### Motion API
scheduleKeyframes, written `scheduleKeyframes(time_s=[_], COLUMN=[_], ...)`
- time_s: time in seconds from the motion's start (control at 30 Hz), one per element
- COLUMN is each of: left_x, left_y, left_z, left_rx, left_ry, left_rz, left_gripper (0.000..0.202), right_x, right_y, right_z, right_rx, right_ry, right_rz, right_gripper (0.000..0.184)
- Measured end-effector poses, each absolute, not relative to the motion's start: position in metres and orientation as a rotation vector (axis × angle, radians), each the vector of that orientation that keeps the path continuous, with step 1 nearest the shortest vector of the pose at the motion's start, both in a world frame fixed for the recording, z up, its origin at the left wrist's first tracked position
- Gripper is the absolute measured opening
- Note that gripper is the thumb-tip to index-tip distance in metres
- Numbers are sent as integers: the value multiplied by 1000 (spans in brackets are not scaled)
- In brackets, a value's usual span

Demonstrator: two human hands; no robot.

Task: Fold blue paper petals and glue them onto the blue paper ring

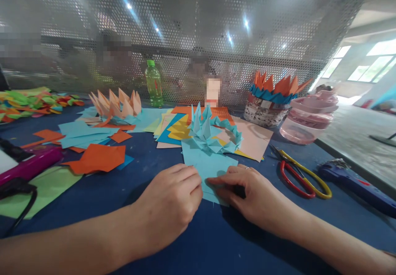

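A light blue paper sheet (206, 164) lies on the dark blue table (148, 184) in front of me. My left hand (168, 202) has its fingers curled and pinches the sheet's left edge. My right hand (250, 194) presses on the sheet's lower right part, index finger stretched along a fold. Just behind the sheet stands a ring of folded light blue paper points (213, 132).
Red and yellow scissors (301, 176) and a blue tool (355, 182) lie to the right. Orange and blue paper squares (93, 149), a peach folded crown (116, 103), a green bottle (154, 84), a decorated basket (267, 101) and pink tubs (309, 118) stand behind. A perforated screen closes the back.
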State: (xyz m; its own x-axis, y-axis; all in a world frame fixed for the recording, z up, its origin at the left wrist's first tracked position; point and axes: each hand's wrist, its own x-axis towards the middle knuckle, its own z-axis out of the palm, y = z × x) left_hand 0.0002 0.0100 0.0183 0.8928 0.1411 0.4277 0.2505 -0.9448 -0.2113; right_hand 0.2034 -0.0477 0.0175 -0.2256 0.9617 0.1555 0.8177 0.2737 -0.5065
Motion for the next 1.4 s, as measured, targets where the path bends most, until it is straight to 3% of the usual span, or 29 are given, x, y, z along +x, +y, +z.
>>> scheduleKeyframes(time_s=[1.4], left_x=[-3], left_y=[7], left_z=[16], left_rx=[-2756], left_ry=[-327], left_rz=[-549], left_gripper=[26], right_x=[201], right_y=[-40], right_z=[15], right_rx=[-1463], right_ry=[-1959], right_rz=[493], right_gripper=[26])
